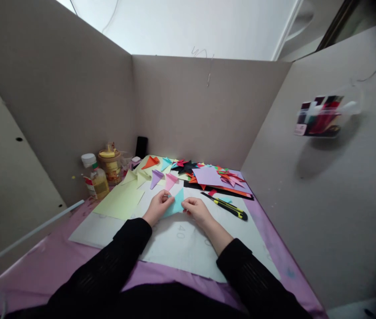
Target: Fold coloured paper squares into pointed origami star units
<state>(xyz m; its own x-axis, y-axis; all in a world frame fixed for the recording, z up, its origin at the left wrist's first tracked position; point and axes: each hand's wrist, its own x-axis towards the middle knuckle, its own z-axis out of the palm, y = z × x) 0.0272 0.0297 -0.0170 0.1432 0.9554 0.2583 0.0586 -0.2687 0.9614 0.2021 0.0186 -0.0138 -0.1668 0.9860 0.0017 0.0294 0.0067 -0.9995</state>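
Both hands met over a small light-blue folded paper triangle (177,203), which sat near the middle of the worktop on a white sheet of paper (188,248) laid across a purple plastic table cover (274,248). The left hand (158,207) had its fingers (167,198) curled and pinched on the triangle's left edge, while the right hand (196,209) held the right edge with fingers (186,204) closed tightly on the paper. The triangle's point stood upward, away from the person, and its lower part lay hidden between the two hands. Both forearms were covered by black sleeves (115,261).

Just to the right of the right hand lay a yellow-and-black utility knife (230,208), angled across the white sheet. Behind the hands, a pale yellow-green paper sheet (121,199) lay to the left, with several folded triangles beyond it: an orange one (150,162), a purple one (156,177) and a pink one (170,180). Farther right sat a lilac paper sheet (209,176) on a heap of mixed coloured scraps (231,179). At the left back corner stood a yellow-lidded jar (110,165) and a white-capped bottle (94,177). Grey cardboard walls (188,106) enclosed the worktop on three sides
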